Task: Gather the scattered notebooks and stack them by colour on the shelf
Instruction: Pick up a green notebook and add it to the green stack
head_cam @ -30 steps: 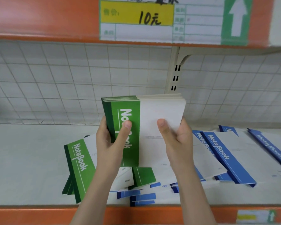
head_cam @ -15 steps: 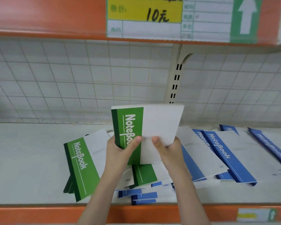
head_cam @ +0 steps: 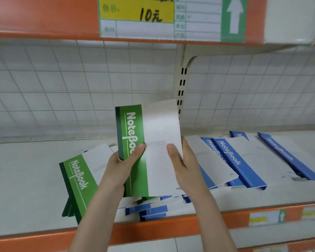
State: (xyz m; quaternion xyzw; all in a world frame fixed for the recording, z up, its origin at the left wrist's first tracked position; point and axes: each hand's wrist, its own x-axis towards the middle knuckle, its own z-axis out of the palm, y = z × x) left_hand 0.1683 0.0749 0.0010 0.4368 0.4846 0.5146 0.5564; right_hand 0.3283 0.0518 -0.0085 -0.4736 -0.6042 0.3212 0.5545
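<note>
Head view: left hand (head_cam: 124,162) and right hand (head_cam: 183,160) both grip a bundle of green notebooks (head_cam: 147,148) upright above the shelf (head_cam: 25,179). Sorting looks partly done: more green notebooks (head_cam: 78,179) lie left, blue notebooks (head_cam: 235,159) lie scattered right, and several blue ones (head_cam: 149,211) sit underneath.

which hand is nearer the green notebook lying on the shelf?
Left. The left hand is just right of the lying green notebook; the right hand is farther right, across the held green notebook stack.

shelf (head_cam: 25,170) left – bare | right – blue notebooks (head_cam: 244,160) spread
</note>
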